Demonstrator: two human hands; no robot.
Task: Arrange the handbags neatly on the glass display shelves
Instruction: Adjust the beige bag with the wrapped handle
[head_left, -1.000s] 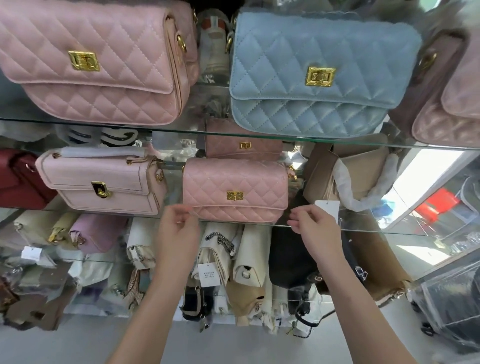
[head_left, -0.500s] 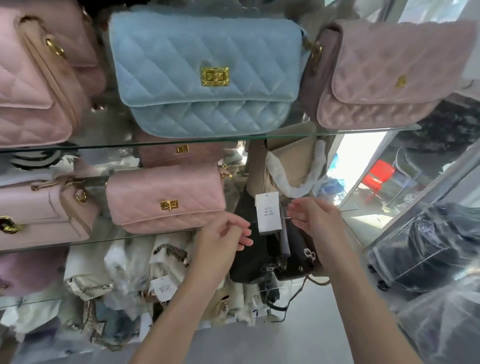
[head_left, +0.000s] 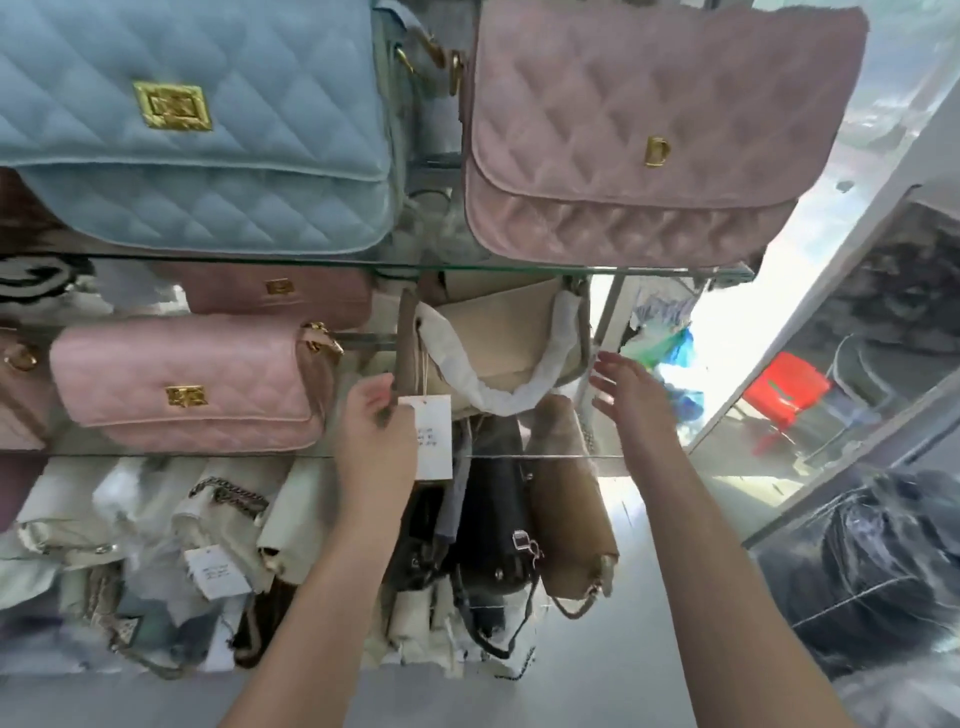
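Head view: right hand (head_left: 628, 400) hangs open beside beige handbag (head_left: 498, 338) on glass shelf (head_left: 571, 456), left hand (head_left: 374, 447) at white tag (head_left: 434, 441), its grip too blurred to tell.

Red plastic stool (head_left: 784, 392) at right, seen through glass, standing in bright daylight. Left of stool: crumpled blue and green plastic bags (head_left: 672, 345), blurred. Just below stool: slanted pale frame bar (head_left: 831, 457). Below and right of stool, well apart: large dark bundle wrapped in clear plastic (head_left: 872, 566), contents unclear. Above and right of stool: second dark mottled mass (head_left: 904, 291) behind glass, hazy. Far below and left of stool: plain grey floor (head_left: 597, 696).
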